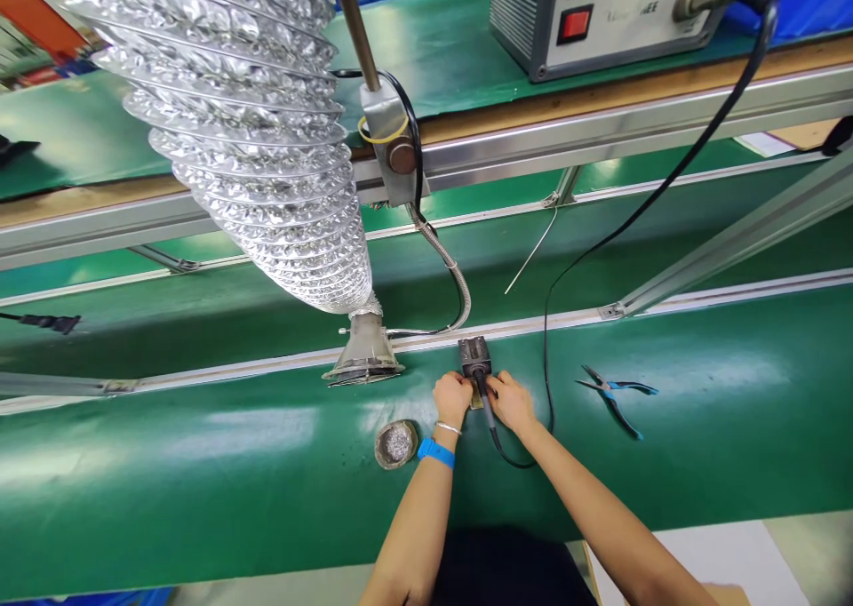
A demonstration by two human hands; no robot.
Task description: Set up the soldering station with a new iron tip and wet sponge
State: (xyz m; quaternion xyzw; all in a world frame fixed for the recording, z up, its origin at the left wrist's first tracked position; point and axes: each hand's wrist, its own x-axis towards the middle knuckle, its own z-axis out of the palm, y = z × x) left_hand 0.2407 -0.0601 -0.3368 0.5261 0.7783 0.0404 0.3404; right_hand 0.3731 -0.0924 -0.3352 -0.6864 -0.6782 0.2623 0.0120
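A soldering iron (484, 393) rests with its tip end in a dark block-shaped stand (474, 354) on the green bench. My left hand (453, 399), below a blue wristband, is closed against the stand's left side near its base. On the opposite side, my right hand (511, 403) is also closed at the base, beside the iron's handle. The fingertips of both hands are partly hidden by the stand and iron. Just left of my left wrist sits a small round bowl (398, 444) of silvery shavings.
A foil duct (267, 144) hangs down to a fume hood (364, 353) at back left. Blue-handled pliers (614, 395) lie open on the right. The iron's black cable runs up to a power unit (600, 19) on the shelf, whose metal rail (506, 148) crosses behind.
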